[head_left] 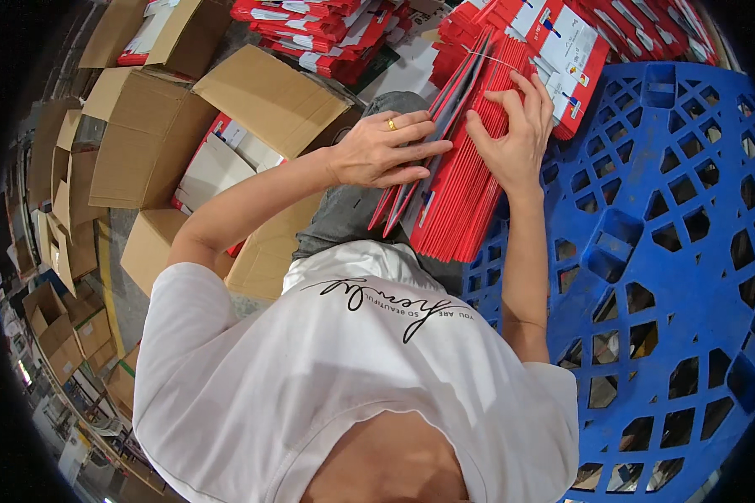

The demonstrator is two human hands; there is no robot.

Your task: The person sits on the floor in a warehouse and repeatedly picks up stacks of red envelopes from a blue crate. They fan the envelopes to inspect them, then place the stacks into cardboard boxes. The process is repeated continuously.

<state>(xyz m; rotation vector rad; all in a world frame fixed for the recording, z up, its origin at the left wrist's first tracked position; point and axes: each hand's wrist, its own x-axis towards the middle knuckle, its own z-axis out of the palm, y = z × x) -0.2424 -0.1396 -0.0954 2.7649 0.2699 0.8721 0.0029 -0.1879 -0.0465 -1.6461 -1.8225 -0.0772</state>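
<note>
A thick bundle of red flat-folded cardboard sleeves [455,205] leans on my lap, edges facing up. A thin pale band [499,61] crosses its far end. My left hand [387,149], with a gold ring, lies over the bundle's left side. Its fingers are stretched out, and the outer sleeves there fan slightly apart from the rest. On the far right part rests my right hand [516,134], fingers spread and bent, fingertips touching the red edges. The undersides of both hands are partly hidden.
A blue plastic pallet [621,243] with cut-out holes stands at my right. Red and white printed packs [570,63] are piled beyond the bundle, with another red stack [323,33] at the back. Open brown cartons [138,138] stand at my left, one holding white and red packs.
</note>
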